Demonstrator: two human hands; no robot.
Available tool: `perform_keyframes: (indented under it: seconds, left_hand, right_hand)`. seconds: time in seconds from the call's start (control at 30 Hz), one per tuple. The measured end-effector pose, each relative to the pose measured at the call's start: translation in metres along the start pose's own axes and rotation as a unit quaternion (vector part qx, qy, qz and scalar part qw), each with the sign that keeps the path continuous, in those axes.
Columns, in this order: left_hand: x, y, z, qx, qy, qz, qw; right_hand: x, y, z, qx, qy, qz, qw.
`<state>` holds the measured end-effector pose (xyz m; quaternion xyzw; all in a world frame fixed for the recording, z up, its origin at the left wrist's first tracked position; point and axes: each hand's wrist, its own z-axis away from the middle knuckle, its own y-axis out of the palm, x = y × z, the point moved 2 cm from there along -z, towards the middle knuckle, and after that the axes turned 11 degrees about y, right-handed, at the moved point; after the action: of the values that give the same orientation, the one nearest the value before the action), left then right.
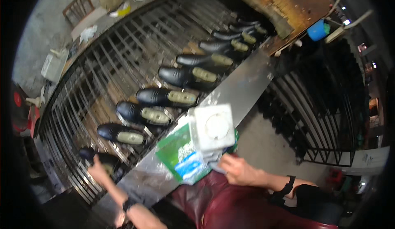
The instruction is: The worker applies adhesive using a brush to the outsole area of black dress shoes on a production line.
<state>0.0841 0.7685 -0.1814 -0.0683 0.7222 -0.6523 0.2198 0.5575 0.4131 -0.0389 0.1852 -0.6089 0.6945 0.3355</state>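
Slatted rack [135, 44], black shoes [154, 96] | left hand [98, 171] touching end shoe [108, 159], grip unclear | right hand [238, 170] curled round something grey [214, 158] | finished (I can't tell)

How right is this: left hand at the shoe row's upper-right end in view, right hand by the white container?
Wrong end: head view shows left hand at the lower-left black shoe. Right hand by the white container: correct.

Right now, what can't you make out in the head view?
All head view:
- Nearest shoe: partly covered by the left grip.
- Grey item: partly covered by the white container and right grip; kind unclear.
- Green package: part hidden behind the white container.
- Farthest shoes: too small, dark, overlapping.
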Motion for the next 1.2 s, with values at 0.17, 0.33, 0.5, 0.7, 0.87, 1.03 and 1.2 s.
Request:
perform_keyframes:
  seconds: [0.17, 0.33, 0.5, 0.7, 0.87, 1.03, 1.2]
  left_hand:
    - [-0.090, 0.000, 0.007, 0.070, 0.022, -0.059, 0.996]
    - [-0.032, 0.003, 0.001, 0.099, 0.080, -0.042, 0.991]
    - [-0.054, -0.086, 0.086, -0.080, 0.388, 0.151, 0.906]
    - [-0.252, -0.182, 0.374, 0.195, 0.566, 0.252, 0.760]
    - [-0.392, -0.137, 0.644, 0.475, 0.654, 0.177, 0.561]
    - [-0.463, -0.114, 1.004, 0.570, 0.770, 0.023, 0.286]
    - [-0.435, -0.031, 1.253, 0.688, 0.709, -0.015, 0.152]
  right_hand:
    - [-0.024, 0.004, 0.004, 0.000, 0.085, 0.014, 0.996]
    - [-0.042, 0.032, -0.015, -0.001, 0.065, 0.049, 0.997]
    - [-0.044, 0.025, 0.006, -0.151, 0.062, 0.129, 0.978]
    - [-0.127, -0.081, 0.151, -0.291, 0.184, -0.189, 0.920]
    - [-0.328, -0.075, 0.384, -0.433, 0.381, -0.303, 0.759]
    - [-0.458, -0.002, 0.608, -0.521, 0.574, -0.360, 0.519]
    - [-0.503, 0.052, 0.741, -0.647, 0.541, -0.428, 0.324]
